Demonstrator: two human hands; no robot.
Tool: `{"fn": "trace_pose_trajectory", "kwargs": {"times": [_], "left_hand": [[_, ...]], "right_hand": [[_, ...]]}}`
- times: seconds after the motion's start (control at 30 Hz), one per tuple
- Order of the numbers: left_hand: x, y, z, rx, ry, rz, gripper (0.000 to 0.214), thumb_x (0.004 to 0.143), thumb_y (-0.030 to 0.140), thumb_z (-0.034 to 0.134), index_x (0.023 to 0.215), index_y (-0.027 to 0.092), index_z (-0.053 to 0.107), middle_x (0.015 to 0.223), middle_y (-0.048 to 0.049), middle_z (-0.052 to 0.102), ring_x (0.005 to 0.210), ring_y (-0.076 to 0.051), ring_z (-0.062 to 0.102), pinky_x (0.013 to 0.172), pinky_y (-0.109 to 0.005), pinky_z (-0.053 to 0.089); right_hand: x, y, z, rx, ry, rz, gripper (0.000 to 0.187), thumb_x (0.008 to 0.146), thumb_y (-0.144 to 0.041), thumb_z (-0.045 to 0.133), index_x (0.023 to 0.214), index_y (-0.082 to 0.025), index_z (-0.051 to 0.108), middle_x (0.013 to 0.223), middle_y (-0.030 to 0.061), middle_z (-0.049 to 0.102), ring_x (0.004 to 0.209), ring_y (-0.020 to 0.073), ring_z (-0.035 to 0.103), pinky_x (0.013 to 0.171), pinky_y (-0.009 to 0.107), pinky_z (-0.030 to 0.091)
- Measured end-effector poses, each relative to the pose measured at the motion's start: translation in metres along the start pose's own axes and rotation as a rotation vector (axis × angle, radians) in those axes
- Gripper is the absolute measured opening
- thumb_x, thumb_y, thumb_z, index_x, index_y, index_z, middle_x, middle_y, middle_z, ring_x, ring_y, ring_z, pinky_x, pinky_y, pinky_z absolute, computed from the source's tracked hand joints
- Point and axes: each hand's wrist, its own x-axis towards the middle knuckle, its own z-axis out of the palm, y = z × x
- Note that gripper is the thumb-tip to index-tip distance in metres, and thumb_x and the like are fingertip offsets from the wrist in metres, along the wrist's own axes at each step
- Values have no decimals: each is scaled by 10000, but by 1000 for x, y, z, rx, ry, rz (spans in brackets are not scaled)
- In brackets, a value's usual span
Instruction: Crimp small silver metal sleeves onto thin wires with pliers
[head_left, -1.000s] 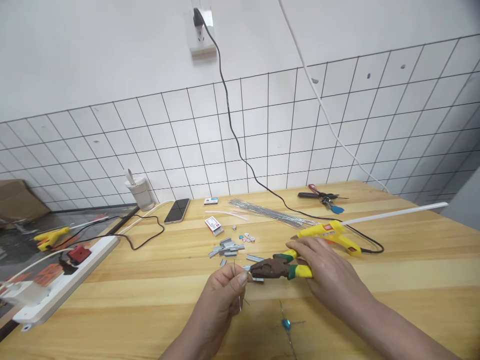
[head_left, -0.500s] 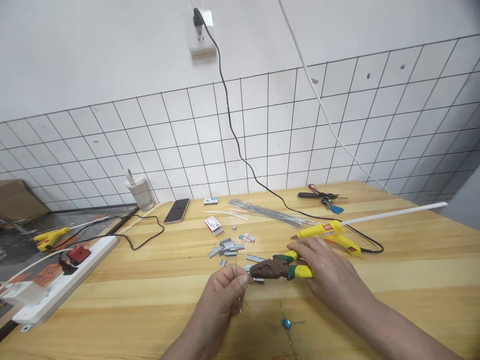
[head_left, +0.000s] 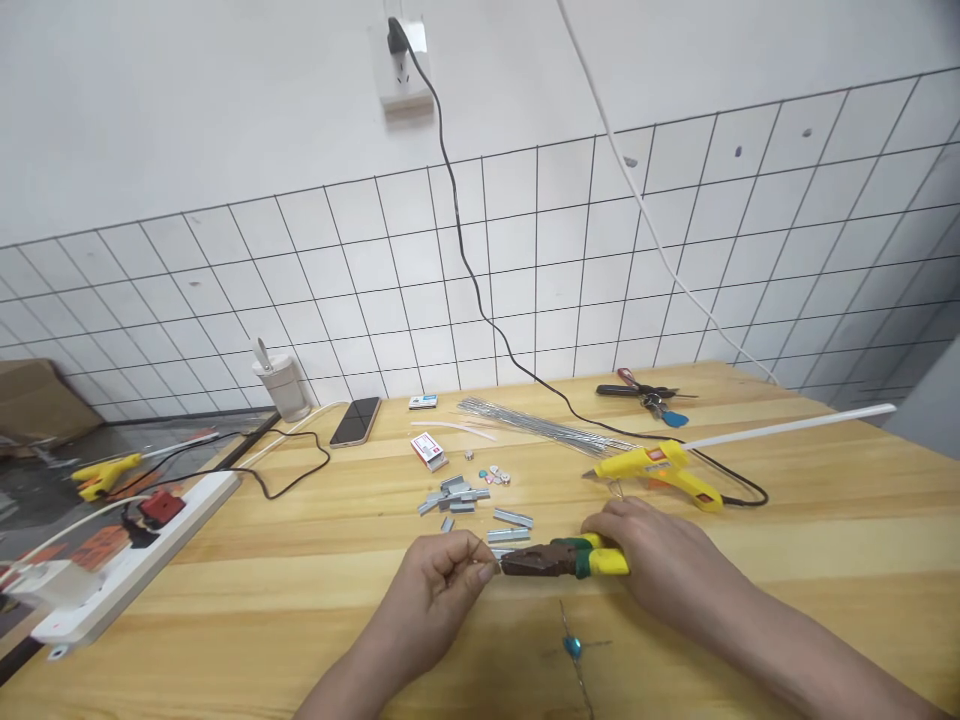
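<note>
My right hand (head_left: 660, 560) grips the yellow and green handles of rusty pliers (head_left: 559, 560), held level just above the wooden table (head_left: 825, 520). The jaws point left at my left hand (head_left: 442, 580). That hand's fingers are pinched together at the jaw tips on a thin piece of wire, now mostly hidden. Just behind both hands lie several grey staple strips (head_left: 457, 497). A blue bead on crossed wires (head_left: 574, 647) rests on the table in front of the pliers.
A yellow glue gun (head_left: 660, 465) with a white stick lies behind my right hand, its black cord running to the wall socket (head_left: 401, 60). Further back are a wire bundle (head_left: 540, 425), keys (head_left: 649, 395), phone (head_left: 355, 420), small boxes and a white cup (head_left: 281, 385). A power strip (head_left: 127, 565) sits left.
Both hands and the pliers have dropped lower toward the table. The upright wire that stuck out of my left fingers no longer shows; the pliers' handles look squeezed closer together.
</note>
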Motion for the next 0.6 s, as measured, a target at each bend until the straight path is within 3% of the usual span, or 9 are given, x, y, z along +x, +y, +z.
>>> {"fn": "trace_pose_trajectory", "kwargs": {"times": [0.07,0.17,0.27,0.37,0.6], "left_hand": [[1,-1,1,-84,21,-47,287,743,428,559,668,151,559,579,30,401,563,-108,326,536,-223,256],[4,-5,5,-252,65,-85,292,687,437,624,670,149,577,587,27,454,563,-100,334,533,-208,247],[5,-8,9,-358,86,-139,299,652,443,659,659,155,579,503,62,389,476,-71,241,468,-205,171],[5,-8,12,-418,104,-182,306,647,450,662,668,159,574,442,95,300,431,-58,159,441,-215,108],[6,-8,16,-469,149,-188,344,622,474,677,674,155,561,445,94,314,417,-46,155,437,-217,78]], "right_hand": [[1,1,2,11,28,-6,502,583,50,402,899,-268,629,850,25,610,839,194,534,575,243,316],[3,4,4,-33,213,-53,547,582,59,384,985,-240,601,930,46,601,891,201,505,621,260,352],[3,6,6,-83,354,-97,561,576,57,380,1020,-217,586,957,59,599,896,205,492,646,275,381],[2,6,6,-93,399,-93,534,596,48,371,1018,-202,580,957,63,599,896,210,492,650,288,404],[2,4,6,-150,464,-84,555,554,51,363,1003,-196,577,947,66,596,906,216,502,642,289,429]]}}
